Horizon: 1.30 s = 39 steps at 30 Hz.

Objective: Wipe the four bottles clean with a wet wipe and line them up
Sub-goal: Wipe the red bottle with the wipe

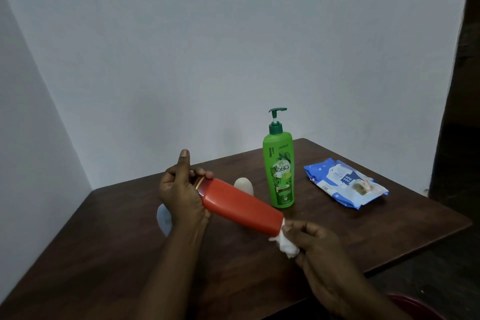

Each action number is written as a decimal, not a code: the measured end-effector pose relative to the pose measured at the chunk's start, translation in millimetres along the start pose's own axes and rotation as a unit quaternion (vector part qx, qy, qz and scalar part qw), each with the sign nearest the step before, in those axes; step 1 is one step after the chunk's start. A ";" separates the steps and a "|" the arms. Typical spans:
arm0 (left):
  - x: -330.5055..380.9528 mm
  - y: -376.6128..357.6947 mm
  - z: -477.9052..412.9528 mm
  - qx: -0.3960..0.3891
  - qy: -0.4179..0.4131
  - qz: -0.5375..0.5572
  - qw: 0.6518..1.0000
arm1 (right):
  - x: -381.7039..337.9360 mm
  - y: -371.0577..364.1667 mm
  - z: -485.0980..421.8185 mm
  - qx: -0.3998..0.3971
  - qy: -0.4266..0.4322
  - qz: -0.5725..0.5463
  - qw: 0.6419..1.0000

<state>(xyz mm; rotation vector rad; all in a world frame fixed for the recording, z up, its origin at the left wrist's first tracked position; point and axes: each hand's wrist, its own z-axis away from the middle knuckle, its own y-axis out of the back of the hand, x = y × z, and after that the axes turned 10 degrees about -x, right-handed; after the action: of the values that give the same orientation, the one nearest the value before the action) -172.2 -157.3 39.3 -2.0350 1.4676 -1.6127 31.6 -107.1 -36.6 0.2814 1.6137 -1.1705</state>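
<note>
Your dark brown wooden table [363, 236] is carrying a tall green plastic pump bottle [280, 174], standing upright. Your left hand [179, 189] is gripping the cap end of a tilted orange-red plastic bottle [241, 205] above it. A soft blue wipes pack [345, 186] is lying flat at the right. Your right hand [319, 244] is pinching a crumpled white wet wipe [287, 244] against that bottle's base.

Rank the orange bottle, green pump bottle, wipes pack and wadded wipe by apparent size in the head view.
1. Orange bottle, green pump bottle and wipes pack: too alike to rank; the orange one is held nearer the camera.
2. Wadded wipe: clearly smallest.
</note>
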 end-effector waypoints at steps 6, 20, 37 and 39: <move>-3.1 -3.1 2.4 -0.022 0.023 -0.003 1.000 | -1.6 5.7 -8.9 0.012 0.023 -0.002 1.000; 15.3 2.4 -3.6 -0.040 0.013 0.009 0.999 | 0.8 11.9 13.2 -0.102 -0.022 0.075 0.992; 24.7 -24.7 -47.3 -0.230 -0.089 -0.353 0.902 | -5.2 35.9 -4.8 -0.038 0.148 0.209 0.966; 17.8 -21.9 -51.4 -0.229 -0.102 -0.380 0.890 | -2.8 37.7 -7.3 -0.034 0.155 0.196 0.968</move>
<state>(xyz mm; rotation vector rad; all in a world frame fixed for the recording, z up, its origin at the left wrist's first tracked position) -202.2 -138.1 85.8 -3.2312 1.0954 -1.2275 54.1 -81.9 -55.0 0.7344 1.7606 -0.7920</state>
